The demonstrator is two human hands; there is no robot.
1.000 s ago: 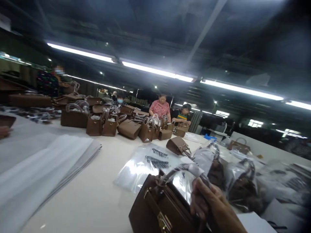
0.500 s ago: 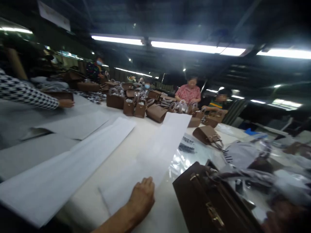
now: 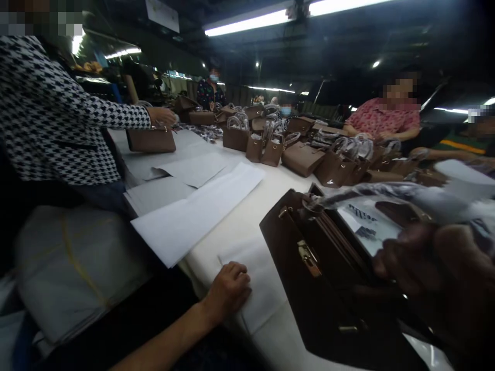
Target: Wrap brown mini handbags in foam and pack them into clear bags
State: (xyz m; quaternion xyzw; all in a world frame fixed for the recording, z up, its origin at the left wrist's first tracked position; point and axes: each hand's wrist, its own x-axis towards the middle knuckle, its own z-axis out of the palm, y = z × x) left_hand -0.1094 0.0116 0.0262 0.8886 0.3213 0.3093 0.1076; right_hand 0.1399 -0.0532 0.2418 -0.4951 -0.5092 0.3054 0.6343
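Note:
My left hand [image 3: 229, 287] rests knuckles-up on a white paper sheet [image 3: 258, 281] at the near edge of the table [image 3: 247, 221], its fingers curled down onto the sheet. My right hand [image 3: 433, 260], dark and blurred at the right, is closed around the plastic-wrapped handle of a dark brown handbag [image 3: 309, 273]. The bag is tilted toward me, its gold clasp showing.
A person in a houndstooth top [image 3: 58, 108] stands at left, a hand on a tan bag [image 3: 151, 139]. Loose white sheets [image 3: 197, 206] lie beside them. Several tan handbags [image 3: 301, 157] crowd the table's middle. Two seated people [image 3: 390, 121] work opposite. A wrapped paper bundle [image 3: 65, 263] sits lower left.
The view has swung left and down. My left hand has drawn the paper sheet back to the table's near edge. The bag in my right hand has come closer.

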